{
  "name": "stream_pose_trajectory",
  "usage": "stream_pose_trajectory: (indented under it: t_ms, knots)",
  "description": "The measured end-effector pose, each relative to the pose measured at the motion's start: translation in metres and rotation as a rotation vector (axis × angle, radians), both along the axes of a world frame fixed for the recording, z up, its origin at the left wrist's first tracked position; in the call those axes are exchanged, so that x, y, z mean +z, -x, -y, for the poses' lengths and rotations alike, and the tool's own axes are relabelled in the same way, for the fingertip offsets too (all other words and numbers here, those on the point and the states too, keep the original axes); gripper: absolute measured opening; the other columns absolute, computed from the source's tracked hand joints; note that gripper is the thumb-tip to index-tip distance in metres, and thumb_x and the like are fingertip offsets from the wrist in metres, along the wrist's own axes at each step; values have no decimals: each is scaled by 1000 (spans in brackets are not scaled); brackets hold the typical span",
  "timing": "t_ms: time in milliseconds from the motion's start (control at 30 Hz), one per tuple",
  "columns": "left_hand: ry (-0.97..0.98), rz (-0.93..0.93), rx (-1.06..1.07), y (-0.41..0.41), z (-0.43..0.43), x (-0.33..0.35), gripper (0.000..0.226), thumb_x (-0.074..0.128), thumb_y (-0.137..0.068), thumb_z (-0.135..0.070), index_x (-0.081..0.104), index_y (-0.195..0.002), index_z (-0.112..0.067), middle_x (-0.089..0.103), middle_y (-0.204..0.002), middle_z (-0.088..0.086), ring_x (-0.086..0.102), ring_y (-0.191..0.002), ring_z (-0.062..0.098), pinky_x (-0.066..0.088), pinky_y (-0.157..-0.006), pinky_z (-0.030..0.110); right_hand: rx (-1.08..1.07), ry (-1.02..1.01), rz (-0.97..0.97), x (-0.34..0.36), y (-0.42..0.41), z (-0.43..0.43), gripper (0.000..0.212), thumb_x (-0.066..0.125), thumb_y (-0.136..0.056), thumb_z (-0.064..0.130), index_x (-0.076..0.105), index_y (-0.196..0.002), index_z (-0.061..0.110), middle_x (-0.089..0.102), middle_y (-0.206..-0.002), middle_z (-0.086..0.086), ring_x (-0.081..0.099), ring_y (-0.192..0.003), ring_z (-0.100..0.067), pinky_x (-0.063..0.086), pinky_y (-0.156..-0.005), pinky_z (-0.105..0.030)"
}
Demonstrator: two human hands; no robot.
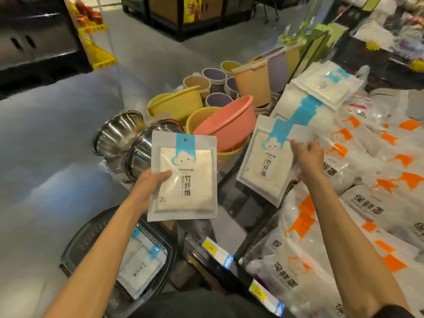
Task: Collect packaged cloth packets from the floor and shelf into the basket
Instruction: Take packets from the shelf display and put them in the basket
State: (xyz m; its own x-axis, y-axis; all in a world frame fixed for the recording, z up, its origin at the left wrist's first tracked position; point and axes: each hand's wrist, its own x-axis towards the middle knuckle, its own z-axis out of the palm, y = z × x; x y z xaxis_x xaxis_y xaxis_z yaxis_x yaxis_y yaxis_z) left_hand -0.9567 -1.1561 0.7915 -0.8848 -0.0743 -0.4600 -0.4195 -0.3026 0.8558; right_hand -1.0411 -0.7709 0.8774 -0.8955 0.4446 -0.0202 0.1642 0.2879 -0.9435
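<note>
Two packets in hand: the left hand (149, 188) grips a white, blue-striped cloth packet (183, 180) near the black plastic basket (90, 232); the right hand (307, 158) clasps a matching shelf packet (261, 164). Next, seemingly, both drop in.

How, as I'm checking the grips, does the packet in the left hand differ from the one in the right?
The left-hand packet is upright, square to the camera; the right-hand packet is tilted. The left hand grips its packet at the lower left edge; the right hand grips its own at the right edge. Both are white pouches with a blue cloud band.
</note>
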Motion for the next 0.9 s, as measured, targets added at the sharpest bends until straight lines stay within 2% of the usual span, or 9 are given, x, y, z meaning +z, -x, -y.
stream_pose_trajectory:
  t_ms: [100,233,300,367,433,533,700,767,900]
  knots:
    - [7,14,15,-3,-7,-9,31,63,-95,-7,63,-126,-9,74,-113,13,72,-104,32,58,-87,47,63,-62,69,-16,14,-4,15,64,-95,17,60,-107,7,66,-97,-5,62,-80,-14,48,-65,-19]
    - [40,38,27,-6,-16,-21,34,66,-93,-9,64,-127,-10,74,-116,13,71,-107,33,54,-95,52,93,-113,157,-39,28,-15,28,68,-93,22,58,-107,1,66,-108,-23,65,-99,-35,55,-85,-48]
    - [38,45,41,-5,-22,-24,34,66,-93,-8,64,-127,-10,74,-115,13,71,-107,32,56,-91,49,120,-164,209,-48,35,-23,25,69,-91,22,58,-100,1,65,-108,-28,65,-95,-38,55,-86,-56]
    - [31,47,61,-5,-28,-26,32,64,-94,-7,64,-126,-9,74,-114,13,72,-105,31,58,-87,45,169,-203,217,-50,38,-28,14,69,-92,17,58,-94,10,68,-102,-20,65,-87,-30,57,-80,-52]
    - [13,49,74,-7,-33,-29,32,64,-95,-7,64,-127,-7,74,-114,14,71,-106,32,56,-91,47,211,-246,222,-51,41,-34,12,68,-91,11,60,-100,9,68,-100,-11,64,-79,-24,57,-68,-40]
    - [-15,64,108,-8,-39,-37,33,64,-95,-7,63,-127,-6,73,-116,15,70,-108,34,53,-97,51,263,-379,288,-52,50,-45,11,71,-87,9,63,-91,2,69,-84,-15,65,-61,-27,47,-46,-28]
    - [-55,85,154,-11,-52,-41,33,63,-95,-6,63,-128,-4,72,-117,17,70,-108,34,54,-95,50,434,-527,496,-45,75,-52,24,80,-81,12,66,-93,-4,70,-70,-14,67,-50,-23,47,-41,-23]
    - [-53,86,159,-12,-56,-40,29,63,-95,-6,65,-124,-8,74,-114,14,72,-104,31,56,-91,47,459,-542,560,-44,84,-51,32,82,-80,13,67,-102,-4,73,-75,-16,70,-54,-27,53,-44,-28]
    - [-49,89,156,-11,-57,-38,23,62,-96,-6,67,-117,-13,76,-108,9,74,-97,25,57,-84,42,494,-665,639,-45,95,-48,42,83,-78,10,65,-111,-6,72,-77,-18,70,-64,-32,48,-48,-26]
